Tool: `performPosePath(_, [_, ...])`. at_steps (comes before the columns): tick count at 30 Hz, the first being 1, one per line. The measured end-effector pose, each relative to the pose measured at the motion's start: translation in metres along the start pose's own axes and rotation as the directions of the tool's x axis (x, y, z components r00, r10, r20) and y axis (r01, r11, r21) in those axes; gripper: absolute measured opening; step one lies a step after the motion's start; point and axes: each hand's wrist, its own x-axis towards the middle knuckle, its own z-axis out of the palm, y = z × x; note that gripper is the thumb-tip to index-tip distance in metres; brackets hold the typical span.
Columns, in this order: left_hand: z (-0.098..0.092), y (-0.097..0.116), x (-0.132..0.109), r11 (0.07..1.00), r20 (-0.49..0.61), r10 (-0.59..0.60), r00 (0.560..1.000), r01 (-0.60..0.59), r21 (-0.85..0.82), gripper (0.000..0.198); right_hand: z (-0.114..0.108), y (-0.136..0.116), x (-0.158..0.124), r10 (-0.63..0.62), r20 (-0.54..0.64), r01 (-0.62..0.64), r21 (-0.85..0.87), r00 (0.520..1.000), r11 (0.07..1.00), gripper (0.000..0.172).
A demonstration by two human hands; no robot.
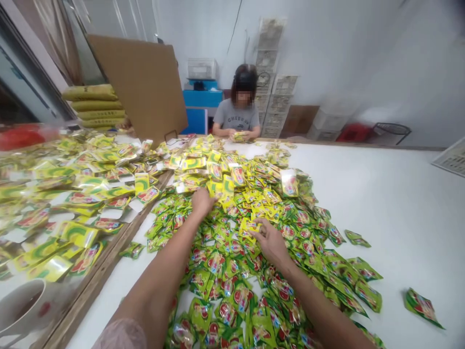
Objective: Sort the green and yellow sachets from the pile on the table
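Note:
My left hand (203, 202) is closed at the edge of a small yellow carton (225, 190) with a green arc, its fingertips on the carton's lower side. Lower and to the right, my right hand (271, 244) pinches a yellow sachet (247, 228) between thumb and fingers. Around and below both hands spreads a heap of green sachets (227, 286) with red printed pictures. Flattened-looking yellow cartons (194, 164) lie at the far side of this heap, some with white flaps showing.
Left of a wooden table edge (109, 242) lies another pile of yellow cartons (80, 184). A mug (34, 310) stands at lower left. One green sachet (423, 306) lies apart on the white tabletop (381, 203). Opposite sits a person (238, 116) handling packets, beside a large cardboard sheet (145, 87).

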Motion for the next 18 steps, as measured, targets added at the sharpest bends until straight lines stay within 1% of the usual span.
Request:
performPosePath(2, [-0.001,-0.008,-0.008,0.999,-0.042,0.036,0.998,-0.036,0.014,0.041,-0.004,0.003,-0.005,-0.008,0.031,0.011,-0.087,0.999,0.996,0.034])
performPosePath(4, [-0.003,-0.016,-0.019,0.994,-0.099,0.092,0.991,-0.085,0.068,0.041,-0.002,0.001,-0.008,-0.012,0.085,0.027,-0.179,0.996,0.983,0.029])
performPosePath(5, [-0.003,-0.019,-0.025,0.987,-0.098,0.135,0.986,-0.124,0.106,0.039,0.0,-0.002,-0.009,-0.01,0.098,0.031,-0.217,0.995,0.976,0.026])
performPosePath(6, [-0.002,-0.019,-0.031,0.974,-0.071,0.184,0.98,-0.173,0.144,0.037,0.003,-0.005,-0.009,-0.004,0.097,0.028,-0.254,0.995,0.967,0.023])
performPosePath(8, [0.002,-0.016,-0.041,0.943,0.035,0.27,0.962,-0.271,0.191,0.032,0.01,-0.013,-0.008,0.026,0.067,-0.002,-0.33,0.997,0.944,0.018])
performPosePath(10, [0.009,-0.009,-0.049,0.922,0.101,0.319,0.942,-0.333,0.198,0.026,0.015,-0.02,-0.006,0.057,0.043,-0.037,-0.373,0.997,0.927,0.016])
performPosePath(12, [0.013,-0.002,-0.055,0.921,0.106,0.33,0.938,-0.344,0.183,0.026,0.015,-0.022,-0.005,0.054,0.064,-0.026,-0.379,0.996,0.925,0.024])
performPosePath(14, [0.013,0.0,-0.06,0.93,0.086,0.325,0.942,-0.335,0.152,0.026,0.011,-0.019,-0.006,0.026,0.127,0.024,-0.38,0.992,0.925,0.035])
performPosePath(16, [0.009,-0.002,-0.067,0.942,0.058,0.313,0.948,-0.318,0.111,0.023,0.006,-0.014,-0.01,0.001,0.203,0.079,-0.382,0.979,0.921,0.034])
performPosePath(18, [0.004,-0.008,-0.075,0.956,0.025,0.283,0.959,-0.284,0.075,0.017,0.0,-0.012,-0.015,-0.003,0.234,0.094,-0.38,0.972,0.92,0.028])
